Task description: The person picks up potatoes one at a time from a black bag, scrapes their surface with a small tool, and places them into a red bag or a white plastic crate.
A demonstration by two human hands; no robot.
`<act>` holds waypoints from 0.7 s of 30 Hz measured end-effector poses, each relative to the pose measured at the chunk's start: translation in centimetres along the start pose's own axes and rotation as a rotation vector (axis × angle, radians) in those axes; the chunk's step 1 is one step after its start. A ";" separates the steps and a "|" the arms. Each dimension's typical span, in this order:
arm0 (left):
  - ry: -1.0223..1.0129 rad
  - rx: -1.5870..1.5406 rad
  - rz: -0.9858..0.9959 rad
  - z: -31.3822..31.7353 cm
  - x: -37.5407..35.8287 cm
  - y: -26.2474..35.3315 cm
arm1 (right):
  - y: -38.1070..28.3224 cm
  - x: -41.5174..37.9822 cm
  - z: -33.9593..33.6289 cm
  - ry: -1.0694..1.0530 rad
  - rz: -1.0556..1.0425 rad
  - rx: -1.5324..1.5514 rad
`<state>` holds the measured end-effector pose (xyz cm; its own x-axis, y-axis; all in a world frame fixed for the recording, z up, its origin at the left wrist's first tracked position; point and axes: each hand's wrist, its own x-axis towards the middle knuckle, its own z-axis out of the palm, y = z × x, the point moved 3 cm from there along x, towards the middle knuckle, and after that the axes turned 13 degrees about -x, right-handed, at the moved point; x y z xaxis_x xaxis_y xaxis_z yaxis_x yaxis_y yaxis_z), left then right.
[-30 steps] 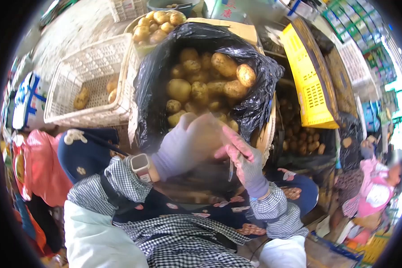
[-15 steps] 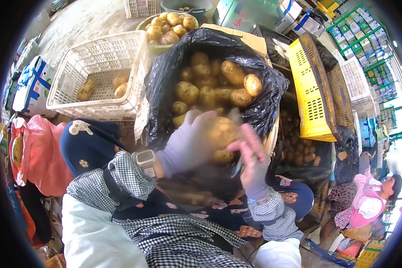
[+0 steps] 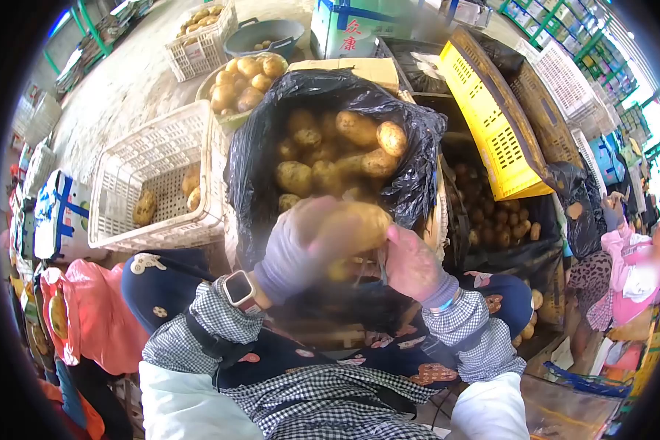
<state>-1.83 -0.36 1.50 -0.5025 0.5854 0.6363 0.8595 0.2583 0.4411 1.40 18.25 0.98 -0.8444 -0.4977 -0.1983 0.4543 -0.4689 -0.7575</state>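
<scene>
In the middle of the head view, my left hand point(image 3: 290, 231), in a greyish-lilac glove, is wrapped round a potato point(image 3: 361, 222); both are smeared by motion. My right hand point(image 3: 416, 268), its fingertips bare, is closed at the potato's right end. A thin, pale bluish sliver shows below its fingers, too blurred to name. Directly beyond both hands, a box lined with a black plastic bag point(image 3: 253, 169) holds several loose potatoes point(image 3: 358, 128).
A white crate point(image 3: 154, 238) with a few potatoes stands left, a bowl of potatoes point(image 3: 249, 77) behind it. A yellow crate point(image 3: 495, 121) leans at right above a dark bin of small potatoes point(image 3: 495, 227). A person in pink point(image 3: 631, 271) is at far right.
The view has shifted. My right hand has turned and its fingers have drawn in to the potato's end, where they were stretched out and apart. My left hand keeps hold of the potato.
</scene>
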 end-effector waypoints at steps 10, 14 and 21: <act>0.160 -1.678 -1.058 1.4 0.9 0.6 | -1.4 -0.7 -0.9 0.186 -0.404 -0.611; -0.016 -1.427 -0.916 1.3 0.3 0.0 | -1.3 -0.7 -1.2 0.365 -0.539 -0.714; 0.193 -1.711 -0.983 1.1 -0.1 -0.3 | -0.1 -1.7 -0.1 0.503 -0.591 -0.956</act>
<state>-1.94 0.38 0.59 -0.7666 0.6201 -0.1666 -0.5824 -0.5624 0.5869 2.75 19.20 1.38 -0.9611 0.0458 0.2724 -0.2467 0.3011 -0.9211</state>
